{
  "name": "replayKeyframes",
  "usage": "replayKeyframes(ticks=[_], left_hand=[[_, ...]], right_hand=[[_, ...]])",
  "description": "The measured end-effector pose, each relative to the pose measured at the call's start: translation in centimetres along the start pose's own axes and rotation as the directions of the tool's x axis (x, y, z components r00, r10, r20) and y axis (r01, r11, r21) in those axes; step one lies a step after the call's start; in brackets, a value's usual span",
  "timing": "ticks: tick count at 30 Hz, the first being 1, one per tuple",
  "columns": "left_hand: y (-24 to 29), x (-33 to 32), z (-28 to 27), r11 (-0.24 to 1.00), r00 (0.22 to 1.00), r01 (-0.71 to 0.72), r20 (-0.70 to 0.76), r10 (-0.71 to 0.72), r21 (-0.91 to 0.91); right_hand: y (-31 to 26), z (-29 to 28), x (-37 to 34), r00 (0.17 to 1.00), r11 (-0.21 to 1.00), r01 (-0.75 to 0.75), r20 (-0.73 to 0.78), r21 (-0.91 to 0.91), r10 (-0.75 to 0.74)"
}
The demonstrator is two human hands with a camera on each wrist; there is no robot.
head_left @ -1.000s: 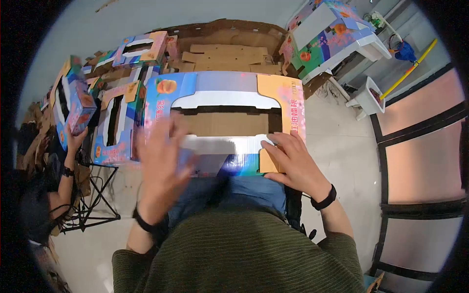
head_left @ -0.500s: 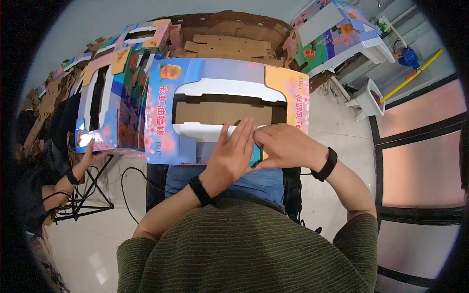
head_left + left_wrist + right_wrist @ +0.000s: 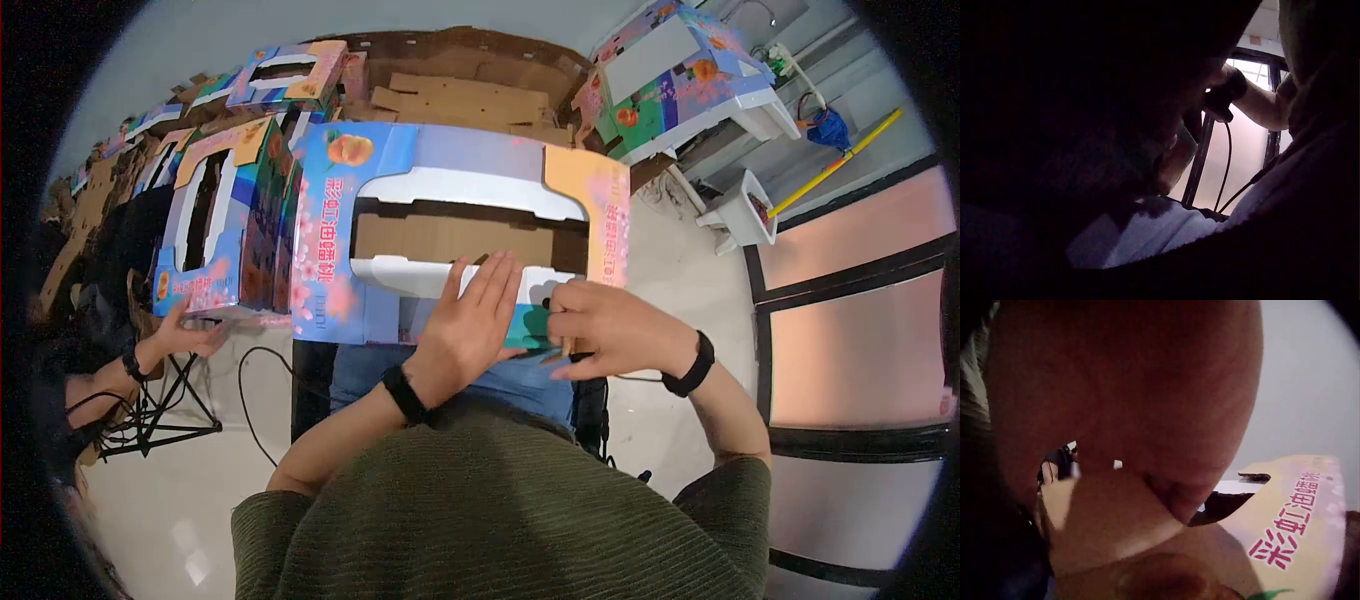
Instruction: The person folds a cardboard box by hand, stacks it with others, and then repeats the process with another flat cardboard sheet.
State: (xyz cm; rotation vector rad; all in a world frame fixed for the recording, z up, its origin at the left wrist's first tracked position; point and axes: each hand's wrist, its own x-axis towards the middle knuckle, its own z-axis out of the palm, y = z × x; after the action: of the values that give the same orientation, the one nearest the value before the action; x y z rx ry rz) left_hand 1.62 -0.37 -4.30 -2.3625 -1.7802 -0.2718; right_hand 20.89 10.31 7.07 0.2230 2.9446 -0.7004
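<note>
A peach carton (image 3: 328, 235), printed blue, orange and pink with a large cut-out window in its upper face, lies in front of me, its near edge over my jeans (image 3: 470, 385). My left hand (image 3: 462, 325) rests flat on the near panel beside the green print (image 3: 528, 326), with straight fingers reaching the white flap (image 3: 400, 274) along the window. At the near right corner my right hand (image 3: 625, 330) pinches the carton's orange corner flap with curled fingers, which mostly hide it. Dark shadow hides the left palm in the left wrist view. Pink characters (image 3: 1288, 519) show beside the hand in the right wrist view.
More printed cartons (image 3: 215, 210) stand at the left, where another person's hand (image 3: 190, 338) touches one. Flat brown cardboard (image 3: 460, 100) lies behind. A carton (image 3: 660, 90) sits on a white stand at the back right, near a white basin (image 3: 745, 215) and yellow pole (image 3: 835, 165).
My left hand has moved right from the carton's left side onto its near panel. My right hand has curled in at the corner flap. The other person's carton has been lowered onto the stack.
</note>
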Motion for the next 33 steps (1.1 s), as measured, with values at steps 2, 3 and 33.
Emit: replayKeyframes(ticks=[2, 3, 33], left_hand=[[0.0, -0.2, -0.2, 1.0, 1.0, -0.003, -0.014, 0.004, 0.019], [0.0, -0.3, -0.4, 1.0, 1.0, -0.004, -0.017, 0.004, 0.019], [-3.1, 8.4, 0.3, 0.979, 0.98, 0.187, -0.055, -0.191, -0.077]], right_hand=[[0.5, -0.4, 0.0, 0.995, 1.0, -0.005, -0.097, 0.027, 0.007], [1.1, -1.1, 0.0, 0.987, 1.0, -0.014, -0.159, 0.01, 0.015], [11.6, -4.0, 4.8, 0.789, 0.911, -0.331, -0.601, -0.246, 0.125]])
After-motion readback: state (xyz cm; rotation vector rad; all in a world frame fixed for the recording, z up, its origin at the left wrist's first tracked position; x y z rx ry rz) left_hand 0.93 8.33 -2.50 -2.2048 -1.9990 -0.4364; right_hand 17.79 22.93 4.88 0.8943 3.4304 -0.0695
